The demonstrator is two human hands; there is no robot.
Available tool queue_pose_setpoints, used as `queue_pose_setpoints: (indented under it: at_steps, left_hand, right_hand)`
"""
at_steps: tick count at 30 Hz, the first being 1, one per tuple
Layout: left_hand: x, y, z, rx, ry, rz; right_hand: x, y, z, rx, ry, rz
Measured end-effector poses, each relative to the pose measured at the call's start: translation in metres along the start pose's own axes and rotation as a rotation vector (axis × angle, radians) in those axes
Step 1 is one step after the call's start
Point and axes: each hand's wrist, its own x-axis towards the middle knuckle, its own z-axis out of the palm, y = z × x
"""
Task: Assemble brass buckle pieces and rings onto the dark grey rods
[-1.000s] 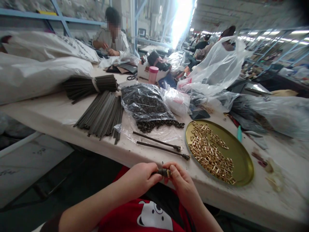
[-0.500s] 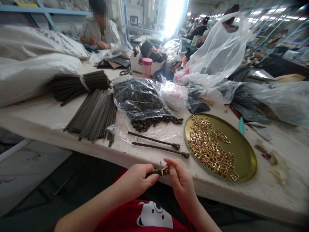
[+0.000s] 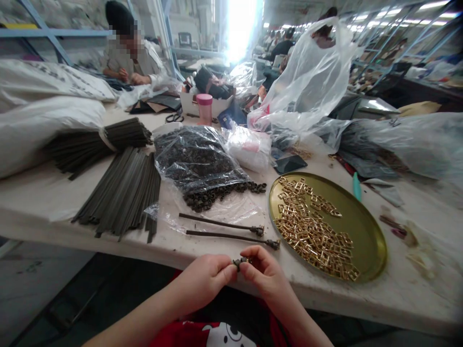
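Just over the table's front edge, my left hand (image 3: 211,274) is closed on a dark strap (image 3: 237,262), its thumb pressed near the strap's looped end. My right hand (image 3: 266,272) pinches the same end from the other side. Its fingers mostly hide the gold buckle there. Beyond my hands lie two dark straps (image 3: 231,237) with buckled ends pointing right. A round gold tray (image 3: 365,231) at the right holds many small gold buckles (image 3: 314,231). Small dark loops (image 3: 206,196) spill from a clear plastic bag (image 3: 197,156).
Loose dark strips (image 3: 121,193) and a tied bundle (image 3: 126,135) lie at the left beside white sacks (image 3: 54,125). Behind the tray are a phone (image 3: 290,164) and a teal tool (image 3: 357,186). A pink-lidded jar (image 3: 204,110) stands farther back. Another person (image 3: 135,62) sits across the table.
My right fingers have closed in on the strap's end and now cover the buckle that showed before. The view has shifted, with the far table contents appearing farther left.
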Motion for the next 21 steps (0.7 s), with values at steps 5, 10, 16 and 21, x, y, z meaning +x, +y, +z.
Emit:
queue_pose_setpoints:
  at_steps: [5,10,16,21]
  left_hand:
    - [0.032,-0.006,-0.01,0.326,0.112,0.021]
    - [0.059,-0.026,-0.003,0.656,0.416,0.098]
    - [0.03,-0.056,-0.055,0.733,0.588,-0.18]
    - [-0.012,-0.111,-0.131,0.719,0.758,-0.645]
  right_hand:
    - [0.02,-0.003,-0.034,-0.659,0.216,-0.367]
    - [0.048,0.019,-0.07,-1.125,0.343,-0.512]
    - [0.057,0.046,-0.078,-1.282,0.434,-0.693]
    - [0.05,0.039,-0.075,-1.292,0.482,-0.832]
